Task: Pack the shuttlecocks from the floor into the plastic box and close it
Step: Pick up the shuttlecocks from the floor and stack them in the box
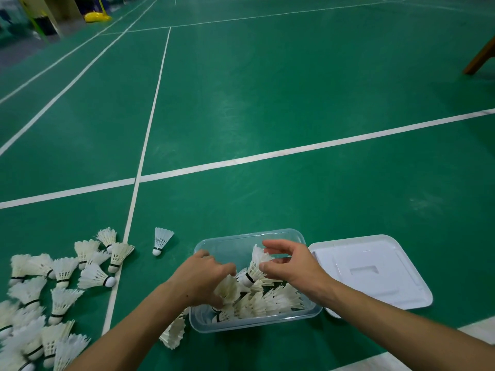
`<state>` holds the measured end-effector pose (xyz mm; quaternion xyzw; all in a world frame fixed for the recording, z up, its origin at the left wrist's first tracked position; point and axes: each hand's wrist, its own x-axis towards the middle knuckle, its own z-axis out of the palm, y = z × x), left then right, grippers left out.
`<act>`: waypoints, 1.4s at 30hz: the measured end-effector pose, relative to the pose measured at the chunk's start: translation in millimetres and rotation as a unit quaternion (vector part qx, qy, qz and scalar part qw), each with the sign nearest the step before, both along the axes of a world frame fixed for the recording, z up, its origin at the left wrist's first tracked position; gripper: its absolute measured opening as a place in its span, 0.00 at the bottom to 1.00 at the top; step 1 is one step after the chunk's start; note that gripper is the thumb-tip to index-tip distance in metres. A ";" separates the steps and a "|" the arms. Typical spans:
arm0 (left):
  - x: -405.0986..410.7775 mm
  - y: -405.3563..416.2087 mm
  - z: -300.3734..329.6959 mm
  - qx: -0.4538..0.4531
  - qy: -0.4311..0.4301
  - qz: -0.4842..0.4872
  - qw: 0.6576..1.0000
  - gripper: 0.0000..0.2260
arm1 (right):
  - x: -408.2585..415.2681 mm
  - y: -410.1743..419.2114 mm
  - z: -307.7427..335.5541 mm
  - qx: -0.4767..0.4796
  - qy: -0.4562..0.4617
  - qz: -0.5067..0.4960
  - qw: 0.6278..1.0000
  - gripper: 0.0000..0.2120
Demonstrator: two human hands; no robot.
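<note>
Left grip (202,279) curls round shuttlecocks (227,289) inside the plastic box (251,321); right grip (288,263) hovers loosely spread beside an upright shuttlecock (254,266).

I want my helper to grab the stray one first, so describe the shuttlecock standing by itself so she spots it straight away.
Start at the clear plastic box on the green floor and look left, past its far corner. The lone shuttlecock stands there upright on its cork, feathers up, apart from the pile, which lies tumbled farther left.
</note>
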<state>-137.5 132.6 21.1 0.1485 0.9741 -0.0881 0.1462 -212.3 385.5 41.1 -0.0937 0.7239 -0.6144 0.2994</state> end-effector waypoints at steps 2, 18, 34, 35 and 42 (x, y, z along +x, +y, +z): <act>1.4 -0.3 2.3 0.006 -0.003 -0.003 1.000 0.35 | 1.7 -2.0 -5.6 0.021 0.011 0.005 1.000 0.29; 8.9 1.4 5.2 -0.006 0.049 -0.028 0.998 0.31 | 21.9 -22.4 -17.1 0.089 0.129 0.075 0.985 0.33; 9.1 3.9 -12.0 0.004 0.084 0.017 0.996 0.37 | 22.8 -34.3 -37.2 0.149 0.153 0.096 0.972 0.35; 9.2 4.2 -11.4 0.010 0.083 0.018 0.996 0.36 | 20.4 -34.3 -37.4 0.163 0.159 0.108 0.968 0.36; 9.1 3.8 -17.1 0.030 0.088 0.030 0.995 0.38 | 10.2 -37.4 -33.6 0.246 0.268 0.190 0.912 0.40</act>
